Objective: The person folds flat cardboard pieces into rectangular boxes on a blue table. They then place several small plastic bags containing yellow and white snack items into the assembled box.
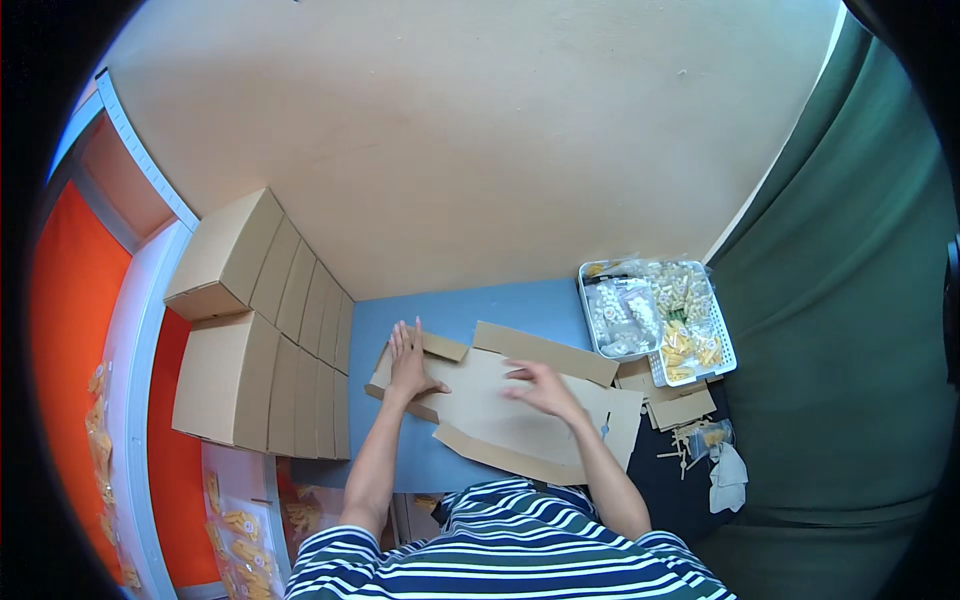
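A brown cardboard box blank [490, 405] lies partly unfolded on the blue-grey table [540, 305], with its long side flaps raised along the far and near edges. My left hand [407, 368] is spread over the blank's left end, fingers pointing away from me beside a small folded flap [444, 347]. Over the middle of the blank is my right hand [545, 390], its fingers apart and slightly bent toward the left. Nothing shows in either hand. Whether the right fingertips touch the cardboard, I cannot tell.
Several closed cardboard boxes [238, 375] are stacked in two layers at left, beside a metal shelf [135, 400] with bagged yellow items. A white basket [726, 350] of small bags stands at far right. Cardboard scraps [683, 408] and a grey cloth [728, 478] lie nearer, by a green curtain [840, 300].
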`<state>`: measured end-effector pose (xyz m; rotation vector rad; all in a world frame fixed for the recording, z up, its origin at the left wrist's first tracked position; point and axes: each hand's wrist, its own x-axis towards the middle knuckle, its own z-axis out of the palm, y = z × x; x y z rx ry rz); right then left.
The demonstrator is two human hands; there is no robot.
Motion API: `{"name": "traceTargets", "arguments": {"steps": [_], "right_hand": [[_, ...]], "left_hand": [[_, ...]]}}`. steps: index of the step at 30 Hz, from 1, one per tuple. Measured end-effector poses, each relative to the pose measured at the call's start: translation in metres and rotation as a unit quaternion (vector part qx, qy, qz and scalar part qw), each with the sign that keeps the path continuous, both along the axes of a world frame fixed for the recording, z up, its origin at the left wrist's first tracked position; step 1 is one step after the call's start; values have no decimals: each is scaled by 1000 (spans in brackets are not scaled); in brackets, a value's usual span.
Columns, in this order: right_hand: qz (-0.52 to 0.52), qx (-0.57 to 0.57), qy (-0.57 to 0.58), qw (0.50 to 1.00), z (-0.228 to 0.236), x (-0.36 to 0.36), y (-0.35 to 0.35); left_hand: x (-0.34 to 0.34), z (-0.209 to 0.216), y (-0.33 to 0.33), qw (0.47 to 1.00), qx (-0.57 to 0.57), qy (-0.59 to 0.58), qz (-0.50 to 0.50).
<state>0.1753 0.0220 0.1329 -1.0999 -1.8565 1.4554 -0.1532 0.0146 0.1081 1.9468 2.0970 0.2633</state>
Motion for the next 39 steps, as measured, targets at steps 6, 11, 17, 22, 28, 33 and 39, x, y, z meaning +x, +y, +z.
{"name": "traceTargets", "arguments": {"steps": [6,11,17,22,28,33,39], "right_hand": [[-297,39,-111,947,-8,137,-21],[-266,211,-191,921,-12,115,-7],[-205,321,-258,888,-38,65,61],[-76,198,-310,927,-36,44,73],[-102,231,-203,946,-19,51,43],[-203,195,-63,957,52,61,2],[-297,197,100,929,66,73,-1]], "left_hand": [[34,-13,-118,899,303,-164,268],[77,-30,-198,782,121,-364,491],[115,-45,-193,726,-151,-529,411],[125,-73,-193,762,-9,-551,340],[137,-35,-203,883,131,-361,270],[142,37,-206,877,292,-316,216],[133,96,-174,843,407,-300,182]]}}
